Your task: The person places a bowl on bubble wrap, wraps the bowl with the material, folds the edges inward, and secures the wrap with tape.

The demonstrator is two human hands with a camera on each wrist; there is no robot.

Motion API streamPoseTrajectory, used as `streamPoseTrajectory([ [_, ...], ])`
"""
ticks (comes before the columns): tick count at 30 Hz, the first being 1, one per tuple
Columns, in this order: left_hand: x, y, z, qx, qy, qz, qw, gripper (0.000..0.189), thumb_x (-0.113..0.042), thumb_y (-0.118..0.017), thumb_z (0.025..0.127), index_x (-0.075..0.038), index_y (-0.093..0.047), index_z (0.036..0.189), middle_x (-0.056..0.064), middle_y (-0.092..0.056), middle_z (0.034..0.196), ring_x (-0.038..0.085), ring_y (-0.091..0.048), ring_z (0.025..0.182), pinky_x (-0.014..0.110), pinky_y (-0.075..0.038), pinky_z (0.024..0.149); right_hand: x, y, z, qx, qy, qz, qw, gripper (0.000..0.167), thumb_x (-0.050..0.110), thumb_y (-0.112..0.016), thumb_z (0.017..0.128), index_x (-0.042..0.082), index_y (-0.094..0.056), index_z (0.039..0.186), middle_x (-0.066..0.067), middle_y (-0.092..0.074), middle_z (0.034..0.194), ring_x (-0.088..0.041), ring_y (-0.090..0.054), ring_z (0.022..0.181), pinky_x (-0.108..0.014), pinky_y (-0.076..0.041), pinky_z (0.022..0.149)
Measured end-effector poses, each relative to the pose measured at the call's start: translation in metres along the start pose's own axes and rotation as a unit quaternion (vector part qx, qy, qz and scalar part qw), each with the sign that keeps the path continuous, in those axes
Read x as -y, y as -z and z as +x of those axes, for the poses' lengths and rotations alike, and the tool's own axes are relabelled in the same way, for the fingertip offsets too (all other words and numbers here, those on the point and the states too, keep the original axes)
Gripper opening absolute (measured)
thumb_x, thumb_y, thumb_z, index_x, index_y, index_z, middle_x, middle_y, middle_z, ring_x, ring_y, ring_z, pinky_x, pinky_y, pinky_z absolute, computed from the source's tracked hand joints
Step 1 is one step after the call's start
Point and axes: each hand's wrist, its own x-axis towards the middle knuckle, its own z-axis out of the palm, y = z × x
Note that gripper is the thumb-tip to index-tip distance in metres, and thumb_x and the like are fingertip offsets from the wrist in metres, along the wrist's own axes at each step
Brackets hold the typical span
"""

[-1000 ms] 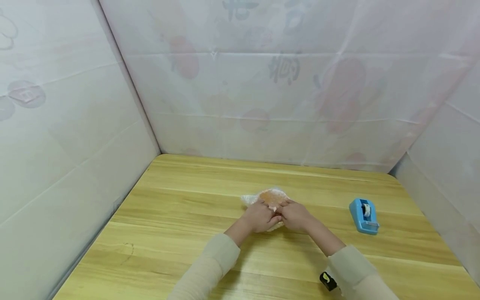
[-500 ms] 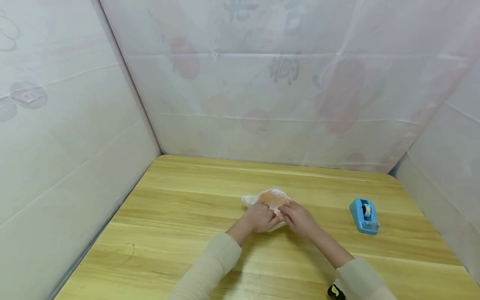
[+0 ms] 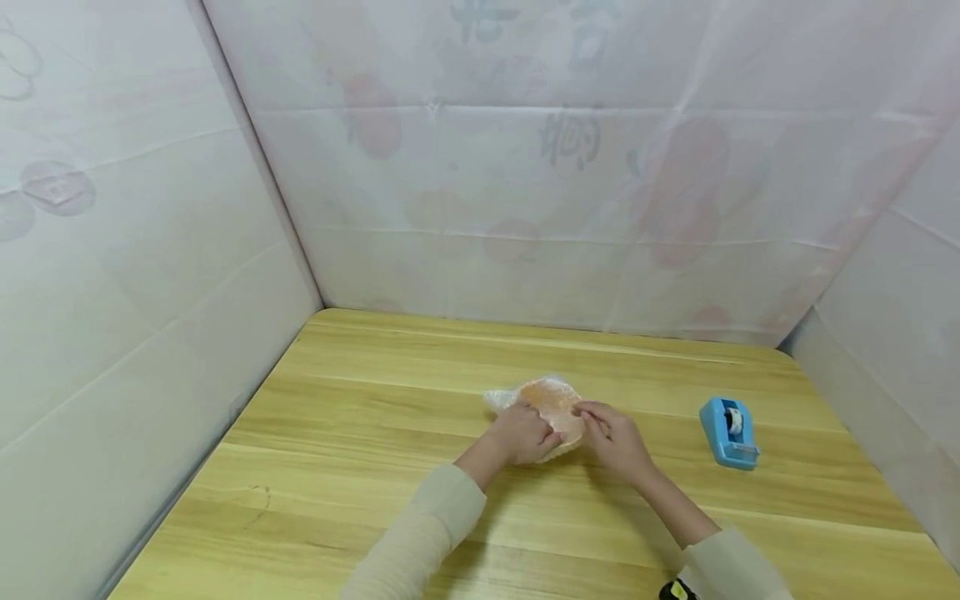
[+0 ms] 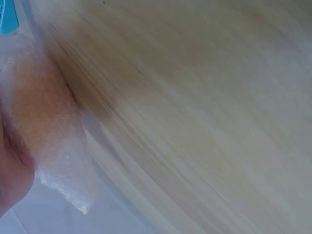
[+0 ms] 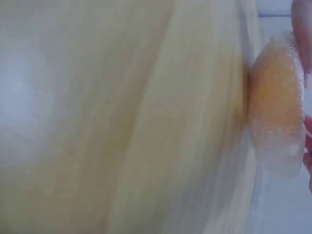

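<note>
A bundle of bubble wrap (image 3: pixel 549 395) with something orange showing through lies on the wooden table; its shape inside is hidden. My left hand (image 3: pixel 521 437) presses on top of its left side, thumb stretched toward the middle. With thumb and index finger together, my right hand (image 3: pixel 619 443) pinches the wrap at the right edge. The left wrist view has the wrapped bundle (image 4: pixel 43 105) beside part of the left hand (image 4: pixel 14 170). In the right wrist view, right-hand fingertips (image 5: pixel 308 141) sit against the top of the bundle (image 5: pixel 277 97).
A blue tape dispenser (image 3: pixel 729 433) with a white roll stands on the right of the table (image 3: pixel 360 417). By the right sleeve, a small black and yellow object (image 3: pixel 677 590) shows at the front. White cloth walls (image 3: pixel 465 192) close in the back and sides.
My right hand has drawn back to the right from the bundle's middle to its edge, thumb and index finger now together. The left hand has stayed in place on the wrap.
</note>
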Motion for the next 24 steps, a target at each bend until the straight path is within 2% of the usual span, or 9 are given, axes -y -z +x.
streamPoseTrajectory([
  [2,0.000,0.000,0.000,-0.005,-0.002,0.004,1.0000,0.053,-0.043,-0.025,0.100,-0.020,-0.073,0.092,-0.007,-0.071,0.087,0.009,-0.063,0.092,0.032,-0.034,0.108,0.000,0.006,-0.004,-0.052,-0.031,0.031,0.9977,0.020,0.001,-0.051,0.092,-0.002,-0.065,0.107,-0.016,-0.069,0.099,-0.023,-0.064,0.097,-0.009,-0.048,0.078],
  [4,0.000,0.000,0.000,-0.007,-0.005,0.008,0.9999,0.054,-0.044,-0.025,0.100,-0.021,-0.072,0.087,-0.008,-0.070,0.082,0.008,-0.063,0.087,0.031,-0.034,0.106,-0.001,0.012,-0.008,-0.085,-0.066,0.047,0.9930,0.021,0.003,-0.050,0.094,-0.002,-0.065,0.108,-0.017,-0.069,0.101,-0.014,-0.063,0.098,-0.004,-0.043,0.077],
  [9,0.001,0.001,0.000,-0.011,-0.009,0.005,0.9999,0.055,-0.042,-0.026,0.100,-0.020,-0.071,0.080,-0.009,-0.068,0.075,0.007,-0.062,0.079,0.031,-0.035,0.105,-0.006,0.031,-0.019,-0.115,-0.171,0.018,0.9783,0.027,0.016,-0.046,0.098,0.001,-0.065,0.110,-0.017,-0.067,0.109,0.019,-0.047,0.093,-0.002,-0.038,0.074],
  [11,0.001,0.001,-0.001,-0.012,-0.011,0.001,0.9999,0.054,-0.042,-0.026,0.100,-0.019,-0.072,0.080,-0.009,-0.068,0.074,0.007,-0.062,0.079,0.031,-0.035,0.106,-0.009,0.038,-0.024,-0.127,-0.209,0.006,0.9696,0.031,0.022,-0.044,0.098,0.003,-0.064,0.111,-0.016,-0.066,0.111,0.023,-0.043,0.090,-0.002,-0.037,0.071],
  [13,0.001,0.001,-0.001,-0.012,-0.011,-0.002,0.9999,0.054,-0.042,-0.026,0.100,-0.019,-0.072,0.081,-0.009,-0.068,0.074,0.007,-0.062,0.079,0.031,-0.035,0.106,-0.013,0.045,-0.028,-0.146,-0.230,0.007,0.9621,0.033,0.026,-0.044,0.098,0.003,-0.064,0.111,-0.016,-0.065,0.112,0.022,-0.043,0.088,-0.003,-0.038,0.070],
  [15,0.001,0.001,-0.001,-0.010,-0.011,-0.004,0.9999,0.055,-0.042,-0.025,0.100,-0.019,-0.070,0.077,-0.009,-0.067,0.071,0.007,-0.062,0.078,0.030,-0.035,0.106,-0.019,0.050,-0.033,-0.172,-0.242,0.021,0.9546,0.033,0.027,-0.046,0.097,0.003,-0.065,0.109,-0.008,-0.068,0.107,0.019,-0.045,0.087,-0.004,-0.039,0.066],
  [17,0.001,0.001,-0.001,-0.011,-0.011,-0.004,0.9999,0.056,-0.042,-0.026,0.100,-0.019,-0.068,0.071,-0.009,-0.064,0.067,0.007,-0.061,0.076,0.029,-0.036,0.106,-0.021,0.057,-0.038,-0.187,-0.254,0.026,0.9484,0.033,0.028,-0.046,0.097,0.003,-0.065,0.109,0.008,-0.068,0.101,0.017,-0.047,0.086,-0.006,-0.040,0.064],
  [20,0.001,0.000,0.000,-0.012,-0.010,-0.001,0.9999,0.055,-0.042,-0.026,0.100,-0.019,-0.062,0.064,-0.010,-0.060,0.062,0.006,-0.058,0.070,0.028,-0.036,0.104,-0.025,0.067,-0.046,-0.197,-0.277,0.025,0.9400,0.034,0.027,-0.046,0.097,0.002,-0.064,0.111,0.031,-0.058,0.091,0.015,-0.047,0.083,-0.009,-0.039,0.059],
  [24,0.001,-0.002,0.001,-0.014,-0.010,0.004,0.9998,0.056,-0.042,-0.027,0.100,-0.019,-0.060,0.062,-0.010,-0.057,0.058,0.006,-0.051,0.061,0.027,-0.038,0.101,-0.029,0.082,-0.055,-0.197,-0.313,0.017,0.9288,0.034,0.025,-0.047,0.097,-0.001,-0.062,0.112,0.040,-0.051,0.083,0.015,-0.048,0.079,-0.013,-0.039,0.055],
])
